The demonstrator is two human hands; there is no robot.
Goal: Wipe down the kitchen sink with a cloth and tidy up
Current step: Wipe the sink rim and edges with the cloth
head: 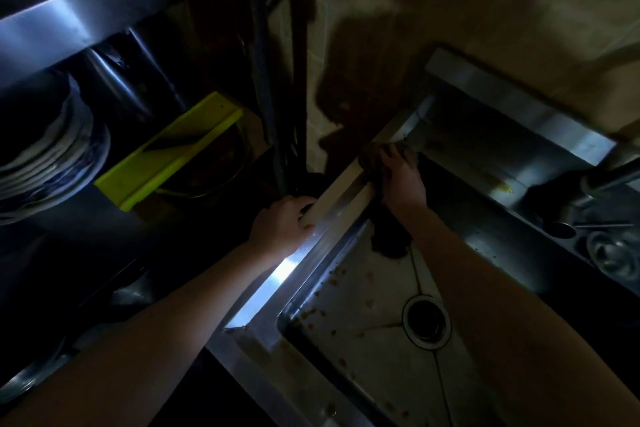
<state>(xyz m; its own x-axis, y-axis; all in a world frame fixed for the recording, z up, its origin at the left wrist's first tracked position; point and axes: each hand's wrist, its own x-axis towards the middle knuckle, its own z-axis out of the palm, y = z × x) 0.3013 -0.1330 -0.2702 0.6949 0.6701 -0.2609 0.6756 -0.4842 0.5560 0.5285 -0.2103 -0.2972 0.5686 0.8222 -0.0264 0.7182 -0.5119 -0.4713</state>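
A steel sink (pixel 304 263) runs from bottom centre to upper right, its basin floor speckled with brown bits around a round drain (pixel 426 322). My right hand (pixel 398 173) presses a dark cloth (pixel 389 236) onto the sink's left rim near the far corner; the cloth hangs down the inner wall below my wrist. My left hand (pixel 282 222) grips the outer edge of the same rim, beside a pale strip (pixel 343 189) lying along it.
A yellow-green tray (pixel 166 152) leans over a dark bowl at left. Stacked plates (pixel 52 156) sit at far left under a steel shelf (pixel 79 21). A tap (pixel 609 177), a spoon and small steel bowls (pixel 609 253) lie at right. Stained wall tiles stand behind.
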